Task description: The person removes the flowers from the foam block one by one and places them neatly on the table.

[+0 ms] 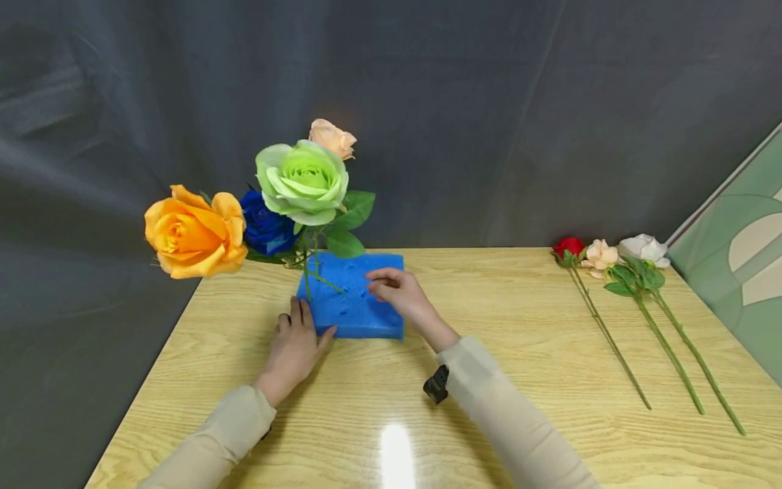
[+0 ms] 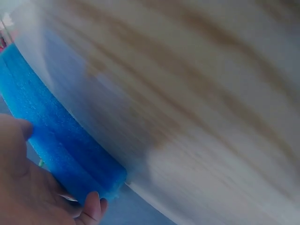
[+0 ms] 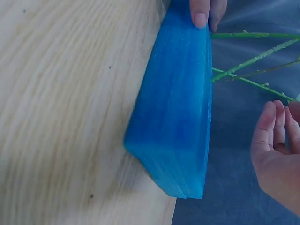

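Observation:
A blue foam block (image 1: 369,324) lies on the table, with several holes in its top. My left hand (image 1: 293,348) rests at its front left corner, the thumb against the front face and fingers on the left edge. In the left wrist view the same hand (image 2: 28,173) touches the block's end. Over the block's right part hovers my right hand (image 1: 403,295), fingers loosely bent and holding nothing. Artificial roses stand in the block's left part: orange (image 1: 195,234), blue (image 1: 267,225), light green (image 1: 303,182) and peach (image 1: 332,138). Their green stems (image 3: 255,58) cross near the foam.
On the table's right side lie a red rose (image 1: 569,247), a peach rose (image 1: 600,257) and a white rose (image 1: 644,250), stems toward me. A dark curtain (image 1: 464,122) hangs behind the wooden table (image 1: 507,305). A green patterned panel (image 1: 733,251) stands at the right.

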A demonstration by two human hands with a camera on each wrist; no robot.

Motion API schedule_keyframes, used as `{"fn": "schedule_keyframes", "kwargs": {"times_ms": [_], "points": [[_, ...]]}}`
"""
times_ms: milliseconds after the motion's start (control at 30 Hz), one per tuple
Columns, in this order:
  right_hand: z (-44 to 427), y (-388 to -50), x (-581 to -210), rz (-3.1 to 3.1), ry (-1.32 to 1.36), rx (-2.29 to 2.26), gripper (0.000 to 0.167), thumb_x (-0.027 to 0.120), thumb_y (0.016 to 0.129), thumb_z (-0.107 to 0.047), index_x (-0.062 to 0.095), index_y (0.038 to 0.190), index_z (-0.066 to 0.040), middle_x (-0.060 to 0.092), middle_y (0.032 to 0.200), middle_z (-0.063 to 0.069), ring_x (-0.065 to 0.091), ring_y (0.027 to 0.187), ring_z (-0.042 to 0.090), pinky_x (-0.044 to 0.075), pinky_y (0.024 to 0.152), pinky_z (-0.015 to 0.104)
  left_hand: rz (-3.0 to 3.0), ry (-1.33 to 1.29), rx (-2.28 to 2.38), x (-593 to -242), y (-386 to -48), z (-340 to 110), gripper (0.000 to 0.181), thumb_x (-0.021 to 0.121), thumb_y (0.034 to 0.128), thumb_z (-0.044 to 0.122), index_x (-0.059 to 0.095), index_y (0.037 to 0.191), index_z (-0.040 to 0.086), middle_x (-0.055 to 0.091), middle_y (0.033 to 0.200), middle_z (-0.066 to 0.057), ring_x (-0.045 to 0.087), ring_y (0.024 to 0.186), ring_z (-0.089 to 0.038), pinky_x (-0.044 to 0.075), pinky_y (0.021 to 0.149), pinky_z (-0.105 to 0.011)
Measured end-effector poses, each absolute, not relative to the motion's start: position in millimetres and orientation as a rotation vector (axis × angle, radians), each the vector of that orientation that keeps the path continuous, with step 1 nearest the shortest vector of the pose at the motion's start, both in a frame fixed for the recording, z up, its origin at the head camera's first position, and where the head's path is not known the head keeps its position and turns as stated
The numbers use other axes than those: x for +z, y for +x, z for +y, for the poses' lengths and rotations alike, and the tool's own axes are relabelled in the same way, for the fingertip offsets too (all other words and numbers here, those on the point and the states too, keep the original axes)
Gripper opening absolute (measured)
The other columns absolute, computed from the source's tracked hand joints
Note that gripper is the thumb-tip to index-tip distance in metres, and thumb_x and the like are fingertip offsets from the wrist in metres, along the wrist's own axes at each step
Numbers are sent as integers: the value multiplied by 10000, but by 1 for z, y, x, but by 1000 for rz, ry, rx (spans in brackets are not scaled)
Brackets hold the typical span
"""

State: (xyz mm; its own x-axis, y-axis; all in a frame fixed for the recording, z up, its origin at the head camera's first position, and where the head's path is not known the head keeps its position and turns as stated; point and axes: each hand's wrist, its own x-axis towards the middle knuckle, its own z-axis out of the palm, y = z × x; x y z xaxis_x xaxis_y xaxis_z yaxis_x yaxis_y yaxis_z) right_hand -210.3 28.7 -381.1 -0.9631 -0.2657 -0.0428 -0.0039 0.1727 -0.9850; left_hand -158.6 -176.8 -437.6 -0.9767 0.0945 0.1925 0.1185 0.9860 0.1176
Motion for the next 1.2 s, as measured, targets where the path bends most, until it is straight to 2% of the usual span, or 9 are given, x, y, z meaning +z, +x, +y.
{"fn": "schedule_keyframes", "kwargs": {"times_ms": [367, 500, 633, 900, 1200], "points": [[14, -206, -380, 2217, -311, -1935, 298, 530, 942, -19, 609, 1223, 44, 642, 1148, 249, 623, 1070, 361, 530, 928, 448, -2657, -199, -2, -438, -151, -170, 655, 672, 881, 337, 525, 1231, -197, 573, 1219, -357, 600, 868, -437, 555, 646, -450], [13, -205, -379, 2237, -340, -1934, 294, 518, 938, -4, 612, 1211, 51, 644, 1130, 262, 625, 1048, 364, 534, 917, 440, -2636, -204, -6, -437, -149, -167, 618, 691, 870, 289, 536, 1211, -203, 574, 1202, -369, 608, 841, -431, 556, 619, -437], [12, -204, -381, 2256, -356, -1916, 295, 523, 935, -1, 609, 1210, 60, 646, 1124, 255, 627, 1044, 340, 544, 894, 376, -2638, -208, -8, -436, -147, -164, 595, 695, 870, 259, 539, 1202, -210, 571, 1190, -385, 606, 810, -416, 555, 603, -411], [8, -202, -382, 2291, -402, -1887, 280, 556, 936, -16, 624, 1199, 51, 656, 1133, 241, 637, 1056, 325, 548, 874, 319, -2756, -242, -177, -429, -139, -154, 527, 617, 931, 170, 488, 1222, -250, 520, 1214, -439, 605, 862, -437, 570, 642, -399], [3, -199, -385, 2308, -439, -1920, 263, 584, 908, 13, 636, 1158, 76, 670, 1120, 241, 656, 1045, 331, 562, 848, 307, -2855, -253, -263, -423, -135, -150, 543, 606, 935, 206, 482, 1256, -216, 502, 1245, -405, 581, 903, -415, 572, 644, -396]]}}
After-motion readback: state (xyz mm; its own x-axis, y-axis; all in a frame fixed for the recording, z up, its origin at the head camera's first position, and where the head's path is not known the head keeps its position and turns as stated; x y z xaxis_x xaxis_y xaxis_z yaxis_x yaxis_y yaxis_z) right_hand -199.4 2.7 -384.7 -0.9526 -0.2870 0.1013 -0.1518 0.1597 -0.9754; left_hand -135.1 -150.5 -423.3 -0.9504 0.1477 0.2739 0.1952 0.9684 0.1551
